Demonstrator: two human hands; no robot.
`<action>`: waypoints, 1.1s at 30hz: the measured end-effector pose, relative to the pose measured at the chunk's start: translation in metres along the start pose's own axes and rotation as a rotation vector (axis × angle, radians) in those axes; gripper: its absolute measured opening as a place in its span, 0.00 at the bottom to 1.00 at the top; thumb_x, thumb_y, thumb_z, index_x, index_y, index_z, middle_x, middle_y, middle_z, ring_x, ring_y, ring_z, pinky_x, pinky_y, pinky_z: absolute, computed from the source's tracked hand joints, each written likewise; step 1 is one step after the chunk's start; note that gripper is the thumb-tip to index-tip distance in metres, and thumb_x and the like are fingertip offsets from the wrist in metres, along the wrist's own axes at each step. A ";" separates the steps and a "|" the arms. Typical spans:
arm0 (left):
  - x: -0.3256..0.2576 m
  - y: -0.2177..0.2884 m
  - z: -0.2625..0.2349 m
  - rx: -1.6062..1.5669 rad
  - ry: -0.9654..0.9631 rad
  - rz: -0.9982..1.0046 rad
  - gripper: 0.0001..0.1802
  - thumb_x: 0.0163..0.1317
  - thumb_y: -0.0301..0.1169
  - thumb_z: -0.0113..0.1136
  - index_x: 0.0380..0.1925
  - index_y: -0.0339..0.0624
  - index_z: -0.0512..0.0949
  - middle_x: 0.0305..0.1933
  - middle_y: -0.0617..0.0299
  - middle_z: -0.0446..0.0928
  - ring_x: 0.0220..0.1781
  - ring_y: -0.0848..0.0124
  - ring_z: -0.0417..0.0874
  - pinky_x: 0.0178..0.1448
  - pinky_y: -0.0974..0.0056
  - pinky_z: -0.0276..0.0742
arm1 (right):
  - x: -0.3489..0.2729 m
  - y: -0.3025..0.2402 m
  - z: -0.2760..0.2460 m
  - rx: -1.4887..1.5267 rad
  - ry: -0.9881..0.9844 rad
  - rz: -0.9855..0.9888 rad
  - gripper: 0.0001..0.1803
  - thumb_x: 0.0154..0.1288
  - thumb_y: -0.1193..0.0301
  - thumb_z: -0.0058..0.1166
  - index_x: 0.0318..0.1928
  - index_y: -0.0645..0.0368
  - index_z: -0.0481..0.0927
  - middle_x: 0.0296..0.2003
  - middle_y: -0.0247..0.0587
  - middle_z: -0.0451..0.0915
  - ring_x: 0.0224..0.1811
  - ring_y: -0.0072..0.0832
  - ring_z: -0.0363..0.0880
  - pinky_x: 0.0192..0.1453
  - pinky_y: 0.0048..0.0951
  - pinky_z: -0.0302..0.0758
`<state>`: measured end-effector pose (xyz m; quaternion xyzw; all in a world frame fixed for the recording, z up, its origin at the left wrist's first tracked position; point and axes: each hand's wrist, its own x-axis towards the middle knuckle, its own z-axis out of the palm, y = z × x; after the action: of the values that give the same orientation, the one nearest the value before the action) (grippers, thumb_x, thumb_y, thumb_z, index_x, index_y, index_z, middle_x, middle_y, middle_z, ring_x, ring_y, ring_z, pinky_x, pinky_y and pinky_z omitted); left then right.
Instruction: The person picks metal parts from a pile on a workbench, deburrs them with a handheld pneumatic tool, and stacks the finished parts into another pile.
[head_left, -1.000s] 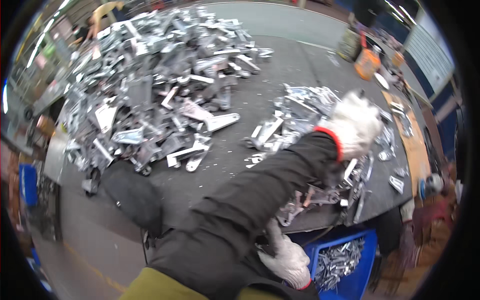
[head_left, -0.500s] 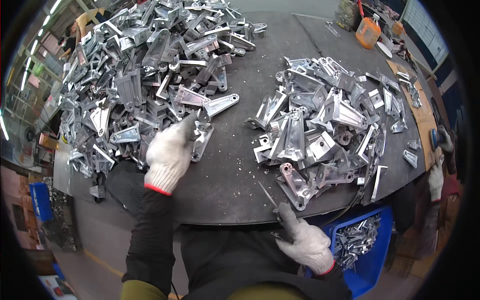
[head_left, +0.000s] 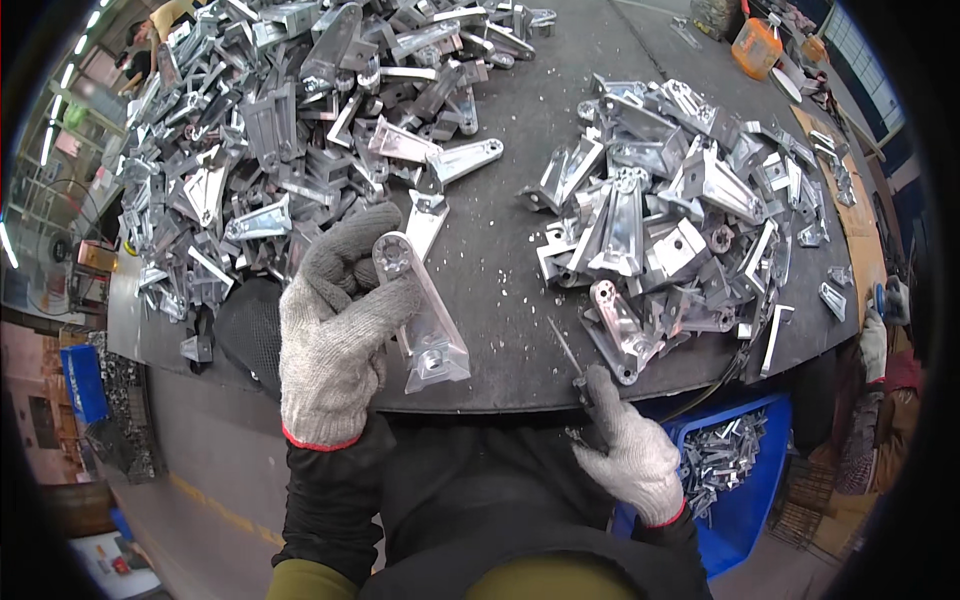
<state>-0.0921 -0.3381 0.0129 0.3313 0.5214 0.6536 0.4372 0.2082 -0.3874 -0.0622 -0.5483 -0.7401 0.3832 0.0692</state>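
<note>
A dark, round-edged worktable (head_left: 520, 270) fills the upper part of the view, strewn with small metal chips. On its left side lies a big heap of silvery cast-metal brackets (head_left: 270, 130), and on its right a smaller, looser pile of the same silvery brackets (head_left: 680, 220). Below the table's near right edge stands a blue plastic bin (head_left: 750, 490) with more such parts inside. The left hand (head_left: 335, 330), in a grey knitted glove with a red cuff, is clenched around one long triangular silvery bracket (head_left: 425, 315), holding it over the near edge of the table, just beside the big heap, its round end pointing up. The right hand (head_left: 630, 450), gloved alike, is closed around a thin dark file-like tool (head_left: 567, 350) at the table's near rim, its tip slanting up over the tabletop.
</note>
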 end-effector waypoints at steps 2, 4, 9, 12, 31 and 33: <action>-0.008 0.000 0.006 0.026 0.020 -0.007 0.34 0.56 0.12 0.70 0.66 0.25 0.76 0.52 0.53 0.85 0.49 0.72 0.87 0.55 0.65 0.87 | -0.001 -0.001 -0.001 -0.025 0.024 -0.001 0.47 0.64 0.58 0.68 0.82 0.42 0.61 0.44 0.60 0.85 0.43 0.60 0.88 0.45 0.53 0.85; -0.015 0.003 0.014 0.136 0.009 -0.037 0.35 0.56 0.12 0.68 0.67 0.25 0.75 0.47 0.55 0.86 0.44 0.73 0.87 0.52 0.67 0.86 | -0.001 0.001 -0.001 -0.022 0.028 0.021 0.45 0.65 0.58 0.67 0.81 0.41 0.63 0.42 0.59 0.85 0.41 0.58 0.88 0.44 0.52 0.85; -0.039 -0.007 0.028 0.443 0.003 0.052 0.37 0.58 0.13 0.69 0.70 0.30 0.74 0.41 0.61 0.86 0.39 0.80 0.84 0.45 0.73 0.82 | -0.010 -0.035 -0.029 0.203 -0.177 -0.114 0.41 0.68 0.60 0.68 0.79 0.39 0.67 0.41 0.57 0.86 0.38 0.55 0.89 0.44 0.49 0.87; -0.047 -0.014 0.024 0.640 -0.015 0.134 0.37 0.57 0.13 0.69 0.71 0.32 0.75 0.40 0.61 0.86 0.39 0.78 0.86 0.45 0.71 0.83 | -0.009 -0.032 -0.024 0.279 -0.185 -0.201 0.40 0.69 0.61 0.68 0.80 0.40 0.67 0.42 0.55 0.87 0.38 0.52 0.89 0.44 0.46 0.88; -0.062 -0.025 0.008 1.277 -0.364 0.753 0.35 0.54 0.10 0.64 0.66 0.30 0.79 0.41 0.55 0.86 0.38 0.65 0.88 0.43 0.62 0.85 | -0.024 -0.051 -0.028 0.543 -0.243 -0.304 0.56 0.68 0.72 0.64 0.86 0.59 0.39 0.78 0.53 0.68 0.71 0.54 0.77 0.72 0.39 0.78; -0.067 -0.030 0.014 0.919 -0.178 0.433 0.36 0.57 0.11 0.64 0.70 0.29 0.74 0.41 0.57 0.86 0.38 0.70 0.87 0.42 0.65 0.85 | -0.030 -0.049 -0.021 0.547 -0.209 -0.340 0.55 0.67 0.69 0.66 0.85 0.58 0.44 0.69 0.55 0.79 0.63 0.55 0.83 0.65 0.43 0.84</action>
<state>-0.0457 -0.3917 -0.0115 0.6438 0.6352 0.4018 0.1438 0.1935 -0.4087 -0.0064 -0.3360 -0.6938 0.6047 0.2003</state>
